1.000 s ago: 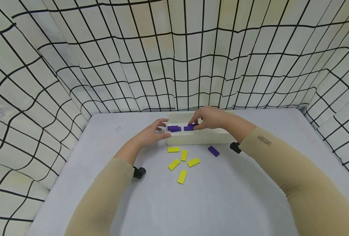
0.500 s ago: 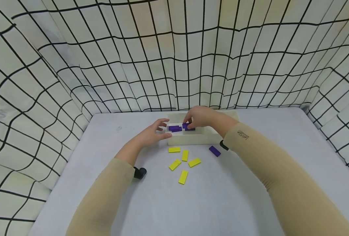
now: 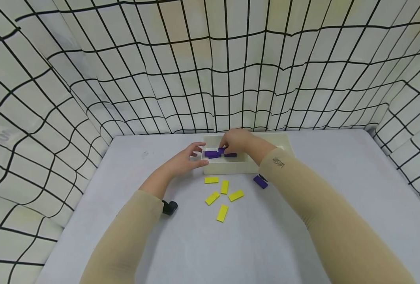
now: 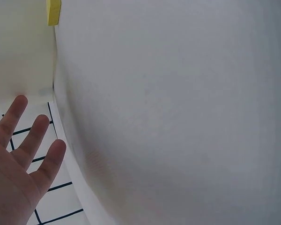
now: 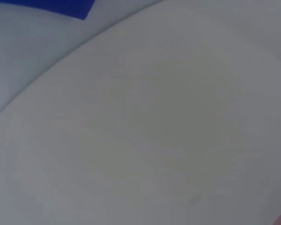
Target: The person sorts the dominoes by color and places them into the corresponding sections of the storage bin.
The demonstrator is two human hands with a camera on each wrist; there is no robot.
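A long white open box stands near the back of the table. Several flat purple blocks lie inside its left part. My right hand reaches into the box and pinches a purple block between thumb and fingers, close over another one. My left hand is at the box's left end, thumb at the front corner and fingers spread apart; in the left wrist view its fingers look relaxed, with a fingertip at the box wall. In the right wrist view the box wall fills most of the picture.
Several yellow blocks lie scattered on the white table in front of the box. A single purple block lies on the table beneath my right forearm. Behind the table rises a white wall with a black grid.
My right hand has moved left inside the box with the purple block, toward the other purple ones. My left hand stays at the box's left end.
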